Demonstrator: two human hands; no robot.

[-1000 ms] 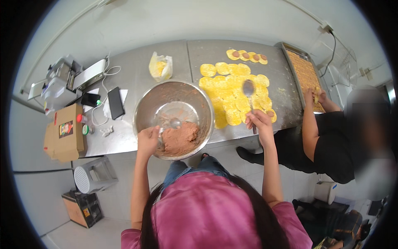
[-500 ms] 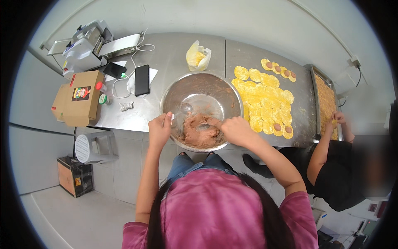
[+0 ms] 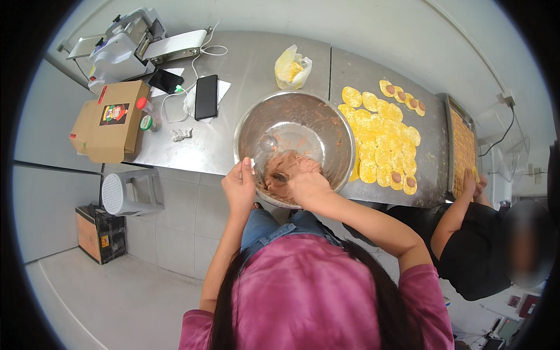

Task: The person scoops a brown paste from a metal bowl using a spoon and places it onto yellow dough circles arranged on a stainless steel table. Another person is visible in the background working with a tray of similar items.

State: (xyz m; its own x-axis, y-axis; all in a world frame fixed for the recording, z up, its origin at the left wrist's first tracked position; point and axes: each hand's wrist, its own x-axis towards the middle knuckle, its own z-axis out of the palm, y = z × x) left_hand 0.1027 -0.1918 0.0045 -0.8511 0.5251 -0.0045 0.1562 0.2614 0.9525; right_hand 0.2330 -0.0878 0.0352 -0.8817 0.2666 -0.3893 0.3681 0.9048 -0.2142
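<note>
A large steel mixing bowl (image 3: pixel 348 134) stands at the table's front edge, with pinkish-brown meat paste (image 3: pixel 291 160) in its near part. My right hand (image 3: pixel 308 185) is down in the bowl with curled fingers in the paste; the fingertips are hidden. At the bowl's left rim, my left hand (image 3: pixel 239 181) is closed around the white handle of what looks like a spoon (image 3: pixel 269 143), its shiny round head inside the bowl. To the right lie many yellow, floury round wrappers (image 3: pixel 379 143), overlapping. Several carry small balls of paste (image 3: pixel 396 177).
Behind the bowl sits a plastic bag (image 3: pixel 293 69) with yellow contents. Leftward are a phone (image 3: pixel 206 97), small jars (image 3: pixel 147 122), a cardboard box (image 3: pixel 114 125), a machine (image 3: pixel 125 52) and a stool (image 3: pixel 128 191). A co-worker's hands (image 3: pixel 473 185) are at a filled tray (image 3: pixel 452 146) on the right.
My right hand has moved left and deeper into the paste. The left hand stays by the left rim with the spoon. The whole view has shifted slightly. The co-worker's hands have moved lower.
</note>
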